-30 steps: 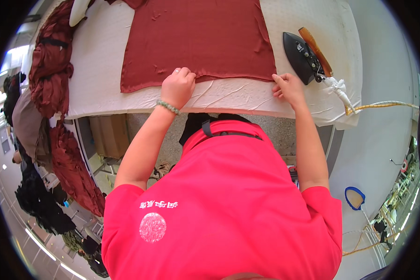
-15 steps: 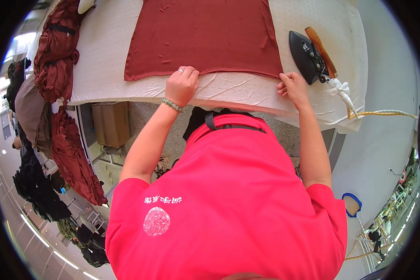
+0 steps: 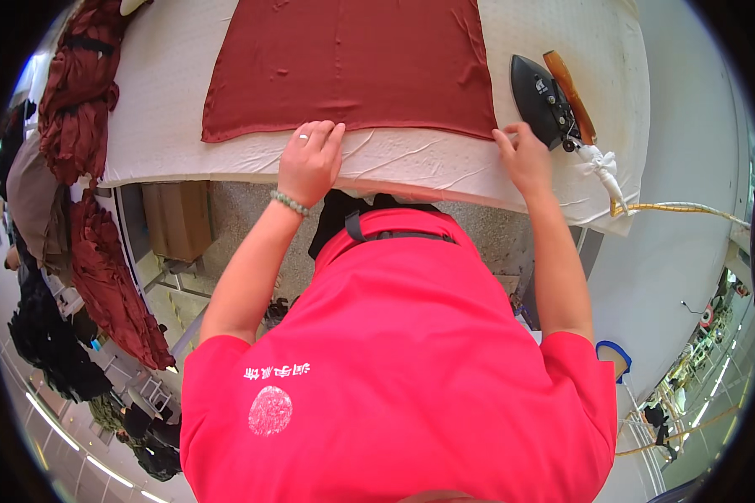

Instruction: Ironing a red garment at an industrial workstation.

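While the iron [image 3: 544,99] sat idle just right of the red cloth [image 3: 348,63], left hand [image 3: 310,161] and right hand [image 3: 524,155] pressed flat, open, apparently gripping nothing, on its near hem; smoothing nearly done, ironing unstarted.

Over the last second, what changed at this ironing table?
Both hands stayed at the near hem of the dark red cloth; the left hand now lies flat on its edge and the right hand presses by its corner. The cloth looks smoother. The black iron stayed parked at the right, untouched.
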`<state>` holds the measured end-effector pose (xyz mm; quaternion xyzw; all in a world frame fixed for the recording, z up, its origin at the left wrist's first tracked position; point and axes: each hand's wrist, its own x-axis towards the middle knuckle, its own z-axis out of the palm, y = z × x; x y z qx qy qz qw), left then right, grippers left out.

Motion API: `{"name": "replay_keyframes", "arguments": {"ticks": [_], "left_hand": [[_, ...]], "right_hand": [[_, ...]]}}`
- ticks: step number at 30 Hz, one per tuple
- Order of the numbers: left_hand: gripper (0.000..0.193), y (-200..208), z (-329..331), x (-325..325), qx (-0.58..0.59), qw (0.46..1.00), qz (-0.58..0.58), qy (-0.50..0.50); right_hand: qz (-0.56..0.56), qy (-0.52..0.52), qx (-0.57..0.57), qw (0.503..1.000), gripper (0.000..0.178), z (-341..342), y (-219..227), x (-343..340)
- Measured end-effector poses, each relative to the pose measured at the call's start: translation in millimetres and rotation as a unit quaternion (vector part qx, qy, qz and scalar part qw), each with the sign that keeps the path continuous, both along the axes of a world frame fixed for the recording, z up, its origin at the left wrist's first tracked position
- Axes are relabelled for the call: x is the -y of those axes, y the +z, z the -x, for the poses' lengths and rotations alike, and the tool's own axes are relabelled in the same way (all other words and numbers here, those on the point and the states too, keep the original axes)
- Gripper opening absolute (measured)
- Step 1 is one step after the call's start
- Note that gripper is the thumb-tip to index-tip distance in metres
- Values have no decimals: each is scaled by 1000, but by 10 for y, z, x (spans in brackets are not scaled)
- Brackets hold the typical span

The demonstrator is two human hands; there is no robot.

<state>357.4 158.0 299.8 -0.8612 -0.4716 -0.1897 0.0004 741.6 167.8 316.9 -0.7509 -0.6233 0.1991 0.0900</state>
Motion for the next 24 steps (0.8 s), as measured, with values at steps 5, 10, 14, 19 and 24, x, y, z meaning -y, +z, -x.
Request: {"name": "replay_keyframes", "arguments": {"ticks": [5, 10, 14, 19, 24], "left_hand": [[29, 71, -29, 251, 141, 972, 91, 164], [29, 21, -145, 277, 662, 457, 422, 418], [30, -78, -299, 87, 692, 384, 453, 411], [25, -136, -390, -25, 699, 391, 430, 418], [22, -114, -389, -6, 681, 442, 397, 427]], "right_hand": [[-374, 61, 102, 920, 34, -426, 342, -344], [-222, 29, 245, 943, 44, -585, 364, -614], [55, -77, 78, 993, 48, -587, 739, -833], [154, -31, -51, 986, 48, -189, 970, -803], [-6, 139, -5, 990, 49, 616, 688, -388]]}}
